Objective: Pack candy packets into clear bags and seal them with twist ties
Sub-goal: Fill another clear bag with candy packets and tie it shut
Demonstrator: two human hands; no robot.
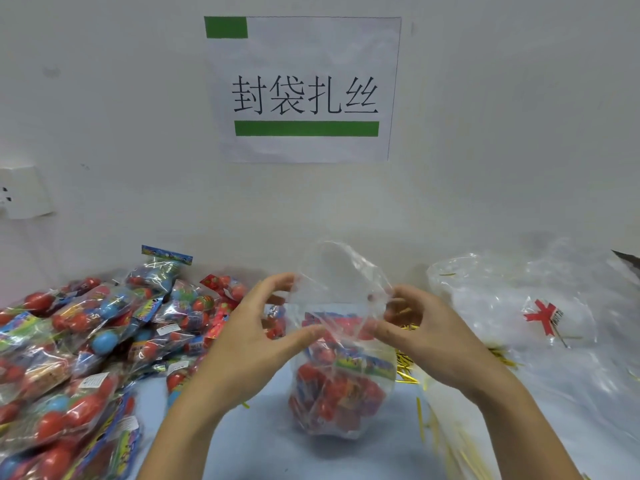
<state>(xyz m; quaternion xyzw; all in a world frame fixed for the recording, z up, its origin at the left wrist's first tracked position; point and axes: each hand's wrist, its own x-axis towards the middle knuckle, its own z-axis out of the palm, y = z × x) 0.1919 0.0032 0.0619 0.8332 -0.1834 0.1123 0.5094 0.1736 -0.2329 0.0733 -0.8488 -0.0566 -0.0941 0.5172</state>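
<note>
A clear bag (341,386) stands on the table in the middle, filled with red candy packets. Its open top rises between my hands. My left hand (254,336) pinches the bag's left upper edge between thumb and fingers. My right hand (424,332) pinches the right upper edge in the same way. Gold twist ties (420,419) lie scattered on the table to the right of the bag, some blurred.
A big heap of candy packets (86,341) covers the left side of the table. A pile of empty clear bags (526,306) lies at the right. The white wall behind carries a paper sign (304,88) and a socket (24,192).
</note>
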